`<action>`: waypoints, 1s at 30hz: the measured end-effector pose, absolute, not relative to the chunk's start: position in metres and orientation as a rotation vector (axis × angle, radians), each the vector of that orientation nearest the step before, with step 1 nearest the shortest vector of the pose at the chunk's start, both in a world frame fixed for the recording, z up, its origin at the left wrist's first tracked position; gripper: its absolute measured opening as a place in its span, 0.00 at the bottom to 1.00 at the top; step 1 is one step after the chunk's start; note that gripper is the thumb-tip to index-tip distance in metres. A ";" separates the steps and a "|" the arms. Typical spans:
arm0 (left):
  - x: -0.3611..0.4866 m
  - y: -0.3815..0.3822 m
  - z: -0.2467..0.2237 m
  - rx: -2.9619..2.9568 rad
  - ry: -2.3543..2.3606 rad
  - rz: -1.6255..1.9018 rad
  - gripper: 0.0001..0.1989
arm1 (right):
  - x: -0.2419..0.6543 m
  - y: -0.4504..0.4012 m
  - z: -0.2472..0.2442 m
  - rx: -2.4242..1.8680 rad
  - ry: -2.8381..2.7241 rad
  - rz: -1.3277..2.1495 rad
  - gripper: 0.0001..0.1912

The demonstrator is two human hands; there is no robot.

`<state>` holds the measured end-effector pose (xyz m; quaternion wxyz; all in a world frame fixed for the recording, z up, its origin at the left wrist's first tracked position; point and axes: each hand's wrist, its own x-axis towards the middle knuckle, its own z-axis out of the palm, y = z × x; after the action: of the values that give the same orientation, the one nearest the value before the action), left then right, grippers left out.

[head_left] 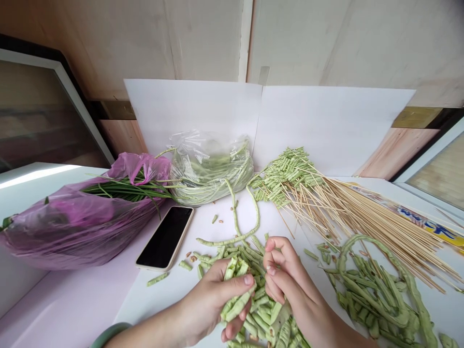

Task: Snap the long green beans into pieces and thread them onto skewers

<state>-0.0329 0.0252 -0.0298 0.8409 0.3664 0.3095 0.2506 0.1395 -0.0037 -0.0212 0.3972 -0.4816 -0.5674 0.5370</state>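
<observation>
My left grip (213, 302) pinches a cut bean (235, 304) against my palm, while my right grip (290, 285) curls just beside it, pressed together.

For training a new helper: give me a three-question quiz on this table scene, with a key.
1. Which wrist wears the green bangle, left or right?
2. True or false: the phone lies screen up beside the pink plastic bag.
3. What green produce lies under the left hand and right hand?

Key: 1. Left wrist. 2. True. 3. Long green beans.
</observation>
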 end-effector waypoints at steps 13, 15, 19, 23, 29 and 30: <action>-0.035 0.023 -0.032 0.752 0.565 0.511 0.17 | 0.140 0.000 -0.028 -1.347 -1.519 1.204 0.04; -0.035 0.022 -0.032 0.758 0.549 0.510 0.17 | 0.140 0.000 -0.027 -1.341 -1.507 1.223 0.04; -0.034 0.022 -0.031 0.754 0.541 0.515 0.17 | 0.140 0.001 -0.025 -1.315 -1.465 1.285 0.04; -0.035 0.022 -0.032 0.739 0.491 0.509 0.17 | 0.141 0.001 -0.023 -1.293 -1.365 1.401 0.05; -0.038 0.022 -0.032 0.806 0.353 0.554 0.17 | 0.144 0.000 -0.025 -1.071 -1.231 1.533 0.08; -0.039 0.022 -0.033 0.813 0.334 0.555 0.17 | 0.144 0.000 -0.026 -1.060 -1.215 1.530 0.08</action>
<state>-0.0389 0.0224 -0.0330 0.8679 0.3884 0.1597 0.2652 0.1444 0.0004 -0.0257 0.4434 -0.4273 -0.4901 0.6170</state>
